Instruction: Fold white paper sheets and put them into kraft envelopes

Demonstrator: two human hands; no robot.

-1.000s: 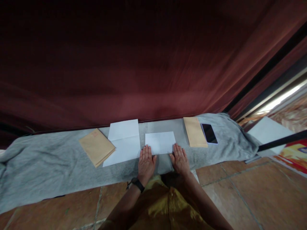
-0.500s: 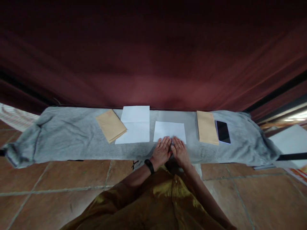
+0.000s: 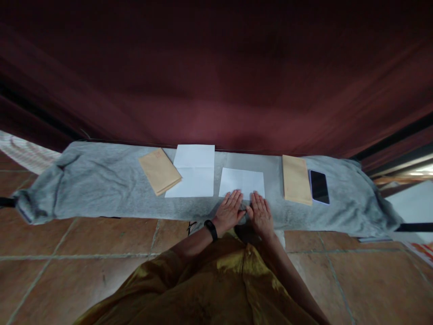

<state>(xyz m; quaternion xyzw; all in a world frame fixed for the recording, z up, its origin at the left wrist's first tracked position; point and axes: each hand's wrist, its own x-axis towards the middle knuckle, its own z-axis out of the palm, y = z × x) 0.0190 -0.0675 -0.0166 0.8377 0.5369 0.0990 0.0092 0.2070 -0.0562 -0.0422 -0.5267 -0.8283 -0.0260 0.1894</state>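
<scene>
A folded sheet of white paper lies on the grey cloth in front of me. My left hand, with a black band on its wrist, rests flat with its fingertips on the paper's near edge. Beside it my right hand lies flat too, its fingertips on the same edge further right. Both hands hold nothing, and a small gap separates them. Left of this paper is a larger white sheet with a crease across it. A brown envelope stack overlaps that sheet's left side.
More brown envelopes lie to the right, with a dark-screened phone against them. The grey cloth covers a long narrow surface. A dark red curtain hangs behind it; floor tiles show below.
My right hand has slid right along the paper's near edge, widening the gap between the hands. My left hand stays about where it was. The view has tilted slightly.
</scene>
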